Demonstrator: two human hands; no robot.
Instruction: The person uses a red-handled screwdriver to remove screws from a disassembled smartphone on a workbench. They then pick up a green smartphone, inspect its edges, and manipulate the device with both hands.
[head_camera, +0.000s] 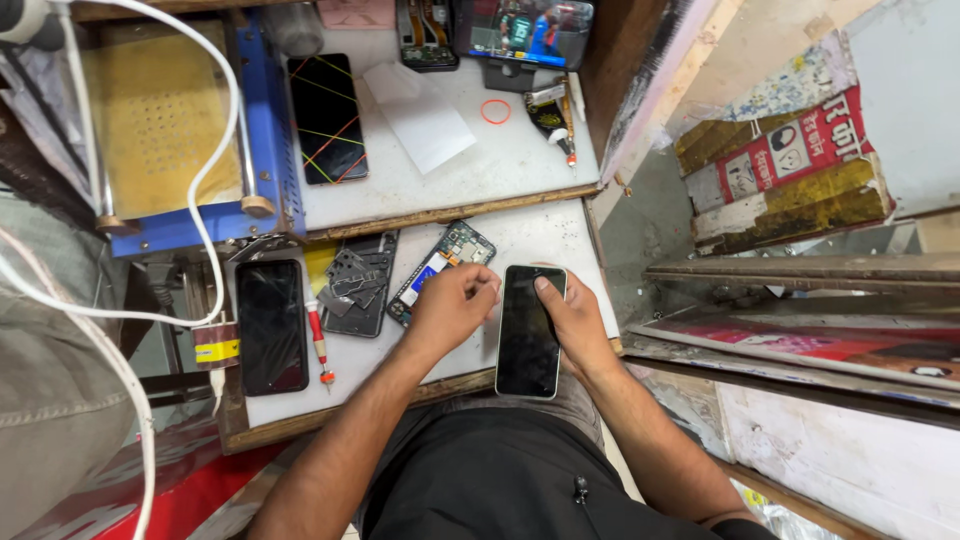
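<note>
Head view, looking down on a phone-repair bench.

Largest item: a blue-framed machine with a perforated yellow plate (165, 120), at the upper left of the raised rear shelf (500, 165). A white cable (205, 200) loops across it and runs down the left side.

The lower white worktop (400, 355) carries the loose parts. On its left lies a dark smartphone with a cracked screen (270, 327), face up. Just beside it to the right lies a red-handled screwdriver (319, 345), then an opened black phone chassis (360, 285) with small metal shields stacked on it. A bare circuit-board assembly (442, 268) lies tilted between the chassis and the hands.

On the rear shelf: a black phone with coloured lines on its screen (328, 118), a white sheet (420, 115), an orange rubber ring (496, 111), and a small lit screen on a stand (525, 35).

Phone in hand: a light-edged smartphone (530, 332), screen dark, face up, at the front right edge of the worktop, partly overhanging the lap.

Right hand (575, 325): closed around the phone's right edge, thumb pressed on the glass near the top.

Left hand (450, 305): fingers curled in a narrow pinch at the phone's upper left corner; cannot tell whether anything is held between them.
</note>
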